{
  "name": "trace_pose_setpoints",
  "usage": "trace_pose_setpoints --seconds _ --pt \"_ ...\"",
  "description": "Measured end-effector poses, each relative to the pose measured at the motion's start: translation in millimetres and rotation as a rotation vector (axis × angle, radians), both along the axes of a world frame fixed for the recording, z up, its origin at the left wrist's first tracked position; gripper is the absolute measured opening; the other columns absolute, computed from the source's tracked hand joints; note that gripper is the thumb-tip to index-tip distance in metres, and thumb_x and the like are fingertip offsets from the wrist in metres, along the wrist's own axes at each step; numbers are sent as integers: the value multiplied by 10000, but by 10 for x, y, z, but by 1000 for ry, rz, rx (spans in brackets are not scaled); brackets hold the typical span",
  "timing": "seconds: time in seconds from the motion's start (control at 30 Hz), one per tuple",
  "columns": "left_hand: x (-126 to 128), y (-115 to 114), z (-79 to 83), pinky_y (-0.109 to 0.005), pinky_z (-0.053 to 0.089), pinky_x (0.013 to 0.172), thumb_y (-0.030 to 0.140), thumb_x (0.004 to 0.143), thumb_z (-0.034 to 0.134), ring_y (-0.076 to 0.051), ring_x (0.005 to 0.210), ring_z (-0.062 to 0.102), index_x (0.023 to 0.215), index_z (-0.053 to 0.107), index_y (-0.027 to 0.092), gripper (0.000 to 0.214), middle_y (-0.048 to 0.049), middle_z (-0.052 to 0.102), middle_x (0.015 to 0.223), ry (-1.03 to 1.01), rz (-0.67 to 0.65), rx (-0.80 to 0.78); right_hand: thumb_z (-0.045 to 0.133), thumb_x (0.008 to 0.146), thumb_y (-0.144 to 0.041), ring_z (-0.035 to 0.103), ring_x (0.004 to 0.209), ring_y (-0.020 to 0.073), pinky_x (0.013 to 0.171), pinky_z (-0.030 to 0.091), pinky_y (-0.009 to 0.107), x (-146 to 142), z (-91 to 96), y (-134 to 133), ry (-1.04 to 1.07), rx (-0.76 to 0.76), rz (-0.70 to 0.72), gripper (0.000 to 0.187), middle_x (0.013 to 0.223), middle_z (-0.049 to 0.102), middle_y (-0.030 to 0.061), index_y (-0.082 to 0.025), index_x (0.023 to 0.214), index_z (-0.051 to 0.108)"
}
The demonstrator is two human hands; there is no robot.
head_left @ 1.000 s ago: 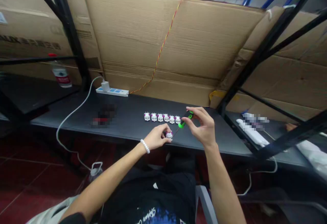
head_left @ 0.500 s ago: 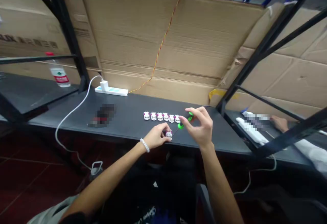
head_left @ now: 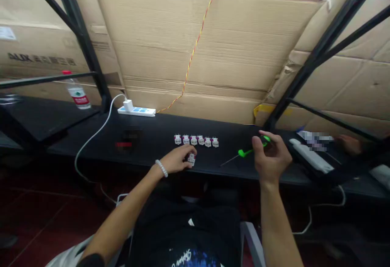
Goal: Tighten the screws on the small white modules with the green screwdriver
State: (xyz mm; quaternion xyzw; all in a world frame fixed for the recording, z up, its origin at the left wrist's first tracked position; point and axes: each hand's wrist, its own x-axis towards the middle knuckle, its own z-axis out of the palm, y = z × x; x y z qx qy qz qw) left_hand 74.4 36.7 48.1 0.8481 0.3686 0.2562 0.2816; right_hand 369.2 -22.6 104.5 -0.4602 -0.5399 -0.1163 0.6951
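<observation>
Cardboard sheets [head_left: 183, 35] walled off the back of the workspace between black metal posts [head_left: 307, 64], and a twisted red-and-yellow cord [head_left: 195, 50] ran down them toward a white power strip [head_left: 141, 112]. That strip lay along the back of the black counter [head_left: 158, 131], with a white plug [head_left: 128, 105] seated in it and a pale cable [head_left: 94, 135] curving over the front edge. Farther left, beyond a post, stood a clear bottle [head_left: 79, 96] with a red cap.

Six small white-and-purple pieces [head_left: 193, 140] sat in a row across the middle of the counter. Just in front of that row, near the front edge, the left hand [head_left: 174, 160] gripped a similar single piece [head_left: 191, 159] between thumb and fingers; whether it also touched the counter could not be told. A beaded white bracelet [head_left: 161, 168] circled the left wrist.

To the right, the right hand [head_left: 271, 159] held a green-and-black screwdriver [head_left: 241, 153] by its handle, thumb and fingers pinched around it. Its thin shaft slanted down to the left, the tip clear of the single piece.

Past the right-hand post, a long white bar [head_left: 310, 156] lay near another person's hand [head_left: 349, 144], dim and partly hidden.
</observation>
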Motion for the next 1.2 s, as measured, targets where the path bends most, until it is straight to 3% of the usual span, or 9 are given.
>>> trace_pose_setpoints --seconds 0.1,0.3,0.43,0.63,0.77,0.9,1.07,1.2 --pt "-339 54 122 -323 537 875 158 702 773 -247 1004 665 1066 700 241 379 -56 720 1127 108 16 -15 788 865 -426 592 656 144 605 499 290 77 8 2 27 -4 -11 277 821 661 19 -190 1007 762" --pt "-912 319 145 -383 559 915 204 679 742 -284 1004 689 1039 689 248 367 -46 741 1067 264 282 31 794 862 -394 622 675 152 612 514 292 115 26 22 49 41 25 271 832 668 24 -187 1035 769" --pt "-939 555 22 -380 584 913 199 734 703 -268 1016 706 1055 654 230 325 -68 737 1128 183 405 87 788 871 -405 641 692 158 643 546 310 156 -14 50 59 6 82 304 856 663 22 -200 1093 753" --pt "-766 595 -21 -428 589 986 255 834 674 -272 1103 699 1220 624 213 391 -105 668 1307 53 378 166 787 872 -418 649 720 166 660 557 318 229 -37 64 58 9 114 297 881 655 21 -220 1091 749" --pt "-461 450 119 -456 524 1088 279 930 603 -292 1224 638 1225 642 199 308 -116 646 1327 11 365 334 791 871 -423 663 727 170 688 569 329 281 -26 80 109 32 80 332 897 686 38 -200 1114 755" --pt "242 460 192 -450 469 1133 296 961 624 -292 1227 637 1198 692 215 260 -108 712 1252 53 112 357 804 863 -453 702 746 182 725 597 340 321 -27 110 203 49 112 459 919 723 53 -185 1228 729" --pt "1119 734 82 -577 334 1220 267 920 718 -345 1478 469 1388 622 218 479 -142 586 1528 455 9 388 737 922 -471 726 731 186 708 610 341 360 1 72 201 62 152 368 923 744 63 -180 1148 742" --pt "1364 773 -17 -641 282 1238 104 875 703 -353 1456 498 1251 701 166 380 -167 667 1415 501 3 396 738 926 -447 723 735 183 698 611 330 413 16 30 181 52 198 352 924 744 62 -186 1163 734"
